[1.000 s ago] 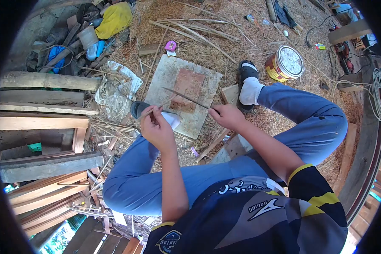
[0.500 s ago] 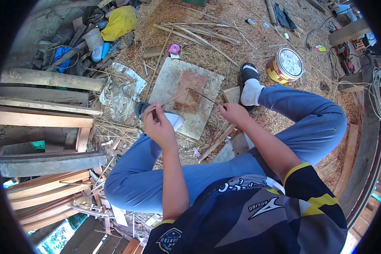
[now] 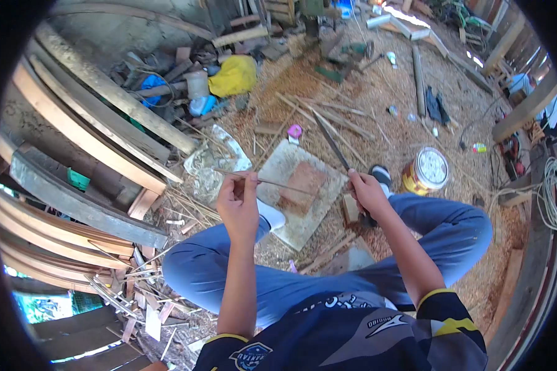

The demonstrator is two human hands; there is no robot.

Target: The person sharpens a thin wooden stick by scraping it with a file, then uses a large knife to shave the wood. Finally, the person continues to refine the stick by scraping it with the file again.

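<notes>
Between the fingertips of my left hand (image 3: 237, 201) is a thin wooden stick (image 3: 284, 186), which points to the right over the slab. My right hand (image 3: 367, 193) is closed around the handle of a long dark knife (image 3: 332, 142), its blade slanting up and left, away from me. The stick and the blade are apart. Beneath them a pale square slab (image 3: 284, 162) lies on the ground, with a reddish-brown board (image 3: 304, 183) on it. Just past the slab's far corner sits a pink tape measure (image 3: 295, 131).
A paint bucket (image 3: 428, 169) stands right of my foot. Wood strips (image 3: 346, 117) lie on the shavings ahead. Curved timbers (image 3: 86, 148) are stacked at the left, and a yellow cloth (image 3: 234, 75) lies at the upper left. Coiled rope (image 3: 552, 191) hangs at the right.
The view has tilted up and turned, showing more floor ahead. The knife has swung from pointing left over the board to pointing away, up and left. The stick now reaches rightward across the board.
</notes>
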